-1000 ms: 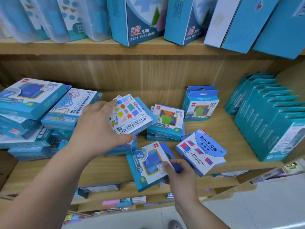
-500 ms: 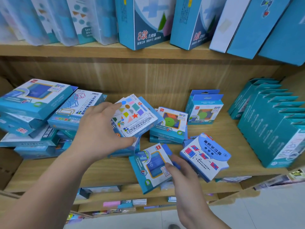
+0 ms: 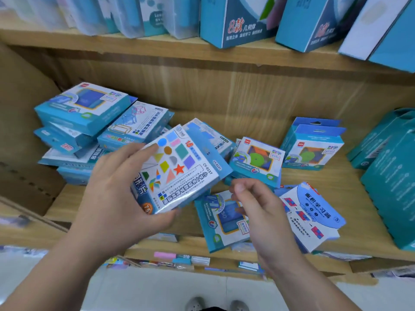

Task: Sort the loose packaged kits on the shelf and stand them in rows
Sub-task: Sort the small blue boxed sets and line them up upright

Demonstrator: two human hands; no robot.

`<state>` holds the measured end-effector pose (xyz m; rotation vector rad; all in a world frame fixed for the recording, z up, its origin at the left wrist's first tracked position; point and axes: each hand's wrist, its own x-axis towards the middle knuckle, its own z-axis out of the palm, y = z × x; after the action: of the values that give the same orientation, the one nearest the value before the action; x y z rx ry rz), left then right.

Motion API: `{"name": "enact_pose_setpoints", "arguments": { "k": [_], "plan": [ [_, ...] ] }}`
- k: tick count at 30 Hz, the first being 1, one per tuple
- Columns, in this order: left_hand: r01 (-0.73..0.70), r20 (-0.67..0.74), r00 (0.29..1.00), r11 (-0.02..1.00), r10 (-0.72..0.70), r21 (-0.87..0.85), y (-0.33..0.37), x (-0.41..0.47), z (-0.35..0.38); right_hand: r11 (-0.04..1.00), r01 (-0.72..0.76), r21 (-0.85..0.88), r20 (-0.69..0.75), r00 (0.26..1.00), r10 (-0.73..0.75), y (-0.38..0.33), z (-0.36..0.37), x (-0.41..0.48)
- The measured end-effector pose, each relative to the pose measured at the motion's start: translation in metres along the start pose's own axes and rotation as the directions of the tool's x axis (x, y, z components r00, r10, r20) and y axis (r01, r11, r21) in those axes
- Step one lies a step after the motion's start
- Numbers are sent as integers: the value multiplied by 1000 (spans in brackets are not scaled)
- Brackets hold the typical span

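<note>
While loose kits lie scattered over the wooden shelf, a person's left hand holds a shapes kit lifted clear of the board and tilted. Its fingers curl over the upper left edge and the thumb braces the lower one. A second box of like print shows just behind it; whether the grip takes in both cannot be told.

The right hand hovers just beside the raised kit's lower corner, loosely curled and holding nothing, above a blue-screen kit lying flat and overhanging the shelf's front edge. An area-learning kit lies askew near it to the right. Behind, one disc kit lies tipped while a standing pair is upright against the back. A leaning pile of kits fills the left, and a row of teal boxes already stands at the right.

The kits look light and stiff, card boxes under glossy film that may slide in a loose grip. Pinching across two opposite edges, as the left hand does, seems surer than pressing the slick printed face. Most of the sorting appears still to be done.
</note>
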<state>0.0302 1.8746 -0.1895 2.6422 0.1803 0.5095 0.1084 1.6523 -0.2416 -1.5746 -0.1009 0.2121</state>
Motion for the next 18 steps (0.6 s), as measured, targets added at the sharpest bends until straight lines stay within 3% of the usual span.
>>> {"name": "enact_pose_setpoints", "arguments": {
  "k": [4,8,13,18],
  "plan": [
    [109,-41,993,993,-108,35,-14,-45,-23,999,52,-16,145,988,-49,8,25,6],
    [233,5,972,961,-237,146,-34,-81,-29,997,61,-49,233,971,-48,14,43,13],
    [312,192,921,936,-340,164,-76,-95,-8,993,83,-87,218,974,-63,20,53,25],
    [274,372,874,949,-314,157,-111,-73,19,989,93,-117,238,969,-63,20,49,29]
  ]
}}
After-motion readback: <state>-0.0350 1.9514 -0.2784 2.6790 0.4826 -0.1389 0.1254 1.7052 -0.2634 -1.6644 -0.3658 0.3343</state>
